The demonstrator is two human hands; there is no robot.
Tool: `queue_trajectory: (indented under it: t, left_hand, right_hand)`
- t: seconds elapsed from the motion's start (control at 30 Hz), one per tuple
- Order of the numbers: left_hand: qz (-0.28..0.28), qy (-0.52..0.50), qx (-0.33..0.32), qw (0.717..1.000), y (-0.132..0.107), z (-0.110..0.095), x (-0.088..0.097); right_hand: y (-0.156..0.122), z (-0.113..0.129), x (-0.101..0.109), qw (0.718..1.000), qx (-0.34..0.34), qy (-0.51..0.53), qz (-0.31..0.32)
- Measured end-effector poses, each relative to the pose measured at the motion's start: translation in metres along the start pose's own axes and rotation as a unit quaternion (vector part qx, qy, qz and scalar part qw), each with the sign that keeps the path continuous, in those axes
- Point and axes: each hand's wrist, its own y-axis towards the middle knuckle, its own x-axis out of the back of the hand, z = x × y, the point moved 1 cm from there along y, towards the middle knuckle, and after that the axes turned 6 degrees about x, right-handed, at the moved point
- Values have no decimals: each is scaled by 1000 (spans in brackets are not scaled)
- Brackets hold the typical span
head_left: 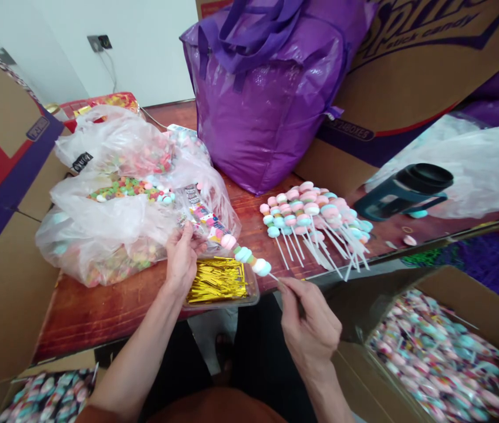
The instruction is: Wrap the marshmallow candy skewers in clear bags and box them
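Note:
My right hand pinches the thin white stick of a marshmallow candy skewer, threaded with pink, blue and white pieces and small rings. The skewer's tip points left, at the mouth of a clear printed wrapper. Fingers of my left hand are closed on that wrapper. Whether the tip is inside it I cannot tell. Just below the skewer, a clear plastic tray holds gold twist ties. To the right, a pile of unwrapped marshmallow skewers lies with sticks toward me.
Plastic bags of ring candies cover the table's left side. Behind stands a big purple bag. A dark tumbler lies tilted at the right. Cardboard boxes of wrapped skewers sit below the table edge, right and lower left.

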Motion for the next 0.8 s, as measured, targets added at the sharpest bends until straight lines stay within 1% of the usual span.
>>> queue_trajectory:
  t: [0.07,0.13,0.2,0.27,0.37,0.47,0.57,0.63,0.7,0.73,0.8]
  left_hand:
    - [-7,4,-16,1000,0,0,1]
    - [-14,13,-32,999,1,2,1]
    - [-17,24,-44,999,1,4,1]
    - [-21,36,-63,997,2,5,1]
    - [-9,59,-77,995,4,5,1]
    - [34,73,-58,995,5,3,1]
    - [66,75,-42,994,5,4,1]
    - [74,76,-52,993,4,7,1]
    - [71,70,-84,991,2,10,0]
    - [69,65,-98,991,1,11,-1]
    - [70,63,-104,990,-1,13,-3]
  right_hand:
    - [1,1,3,998,59,-37,4]
    - [1,2,4,994,93,-62,8]
    - [1,2,5,992,101,-71,8]
    - [0,2,5,993,94,-67,6]
    - [-1,-1,4,998,50,-24,4]
    - [-2,-5,2,999,-38,29,-5]
    - [-2,-8,-1,991,-121,56,-3]
    - [-2,-7,-3,986,-147,77,25]
    - [-2,-5,-4,981,-152,99,61]
    - [-2,-3,-5,979,-157,107,70]
    - [-1,0,-6,974,-185,112,60]
